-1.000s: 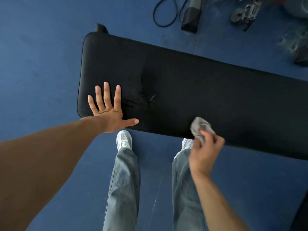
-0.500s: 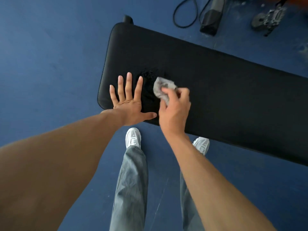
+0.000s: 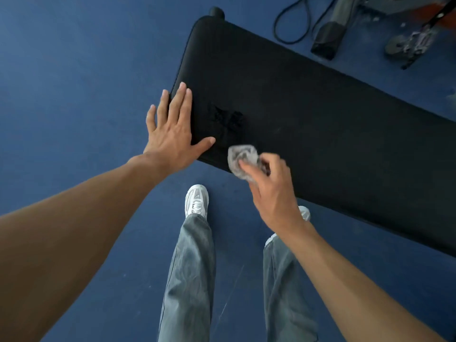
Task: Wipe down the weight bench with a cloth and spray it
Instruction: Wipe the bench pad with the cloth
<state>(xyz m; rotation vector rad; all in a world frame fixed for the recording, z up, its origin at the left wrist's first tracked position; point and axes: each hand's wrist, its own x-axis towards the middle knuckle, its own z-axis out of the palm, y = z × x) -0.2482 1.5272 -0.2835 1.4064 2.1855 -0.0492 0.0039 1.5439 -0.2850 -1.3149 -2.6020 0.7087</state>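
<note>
Blue flooring [image 3: 74,70] fills most of the view, and across it, running from upper middle to the right edge, lies the weight bench [image 3: 320,119], a long black padded slab with rounded corners. Its cover looks like smooth vinyl over foam: firm enough to push against, a little yielding, and probably slick where wet. A darker, mottled patch [image 3: 228,119] sits near the bench's near-left end, likely moisture or scuffing; I cannot tell which. Beyond the bench lie a looped black cable [image 3: 291,23] and some metal gym hardware [image 3: 409,43]. No spray bottle is in sight.

Below, the person's jeans [image 3: 192,267] and a white shoe [image 3: 196,201] stand just beside the bench's near edge.

The left hand [image 3: 172,134] lies flat at the bench's corner, fingers straight and close together, thumb spread out onto the padding, holding nothing.

The right hand [image 3: 269,191] has its fingers curled and pinched around the cloth [image 3: 240,161], a small grey rag bunched into a wad at the near edge of the padding, just right of the left thumb. The cloth is light, soft and limp; it should be held bunched in the fingertips and pressed flat to the vinyl.
</note>
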